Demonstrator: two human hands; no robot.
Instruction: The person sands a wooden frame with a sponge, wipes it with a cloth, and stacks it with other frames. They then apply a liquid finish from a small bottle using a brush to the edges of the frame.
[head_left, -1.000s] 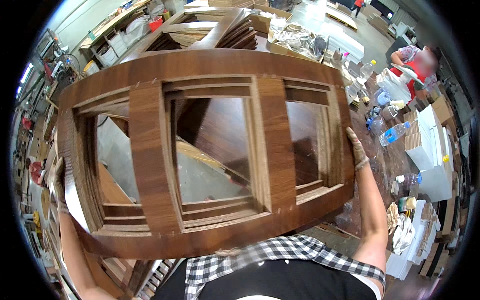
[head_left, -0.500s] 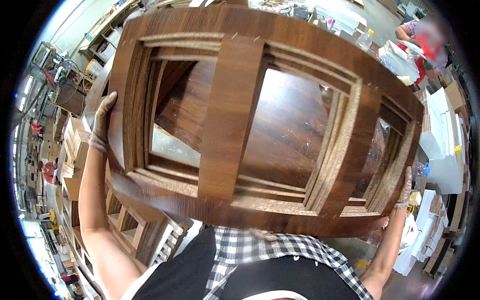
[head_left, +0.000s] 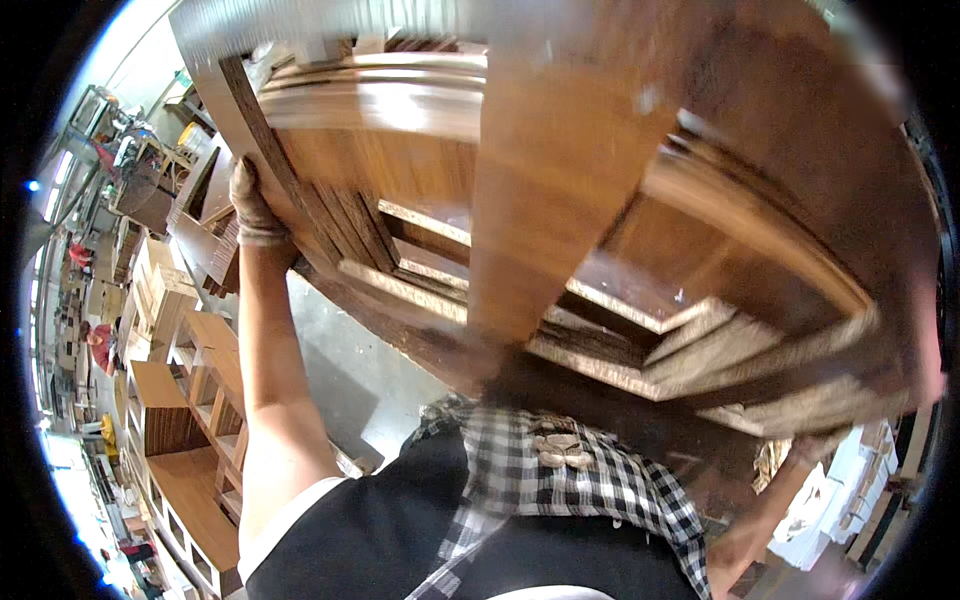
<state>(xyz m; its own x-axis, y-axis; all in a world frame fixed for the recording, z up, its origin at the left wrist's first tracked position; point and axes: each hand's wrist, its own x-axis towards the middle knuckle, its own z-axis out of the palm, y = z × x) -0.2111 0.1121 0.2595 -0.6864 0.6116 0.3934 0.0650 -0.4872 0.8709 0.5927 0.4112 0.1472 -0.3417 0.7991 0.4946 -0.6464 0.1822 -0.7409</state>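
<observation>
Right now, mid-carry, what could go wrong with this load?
1. The brown frames look like several loose layers, uneven in the openings, with no strap visible; one might slide out.
2. The left hand grips one edge, but the blurred right hand is largely hidden low at the other side; uneven support could let the load tip.
3. The load blocks much of the forward view, so it might bump something unseen.
</observation>
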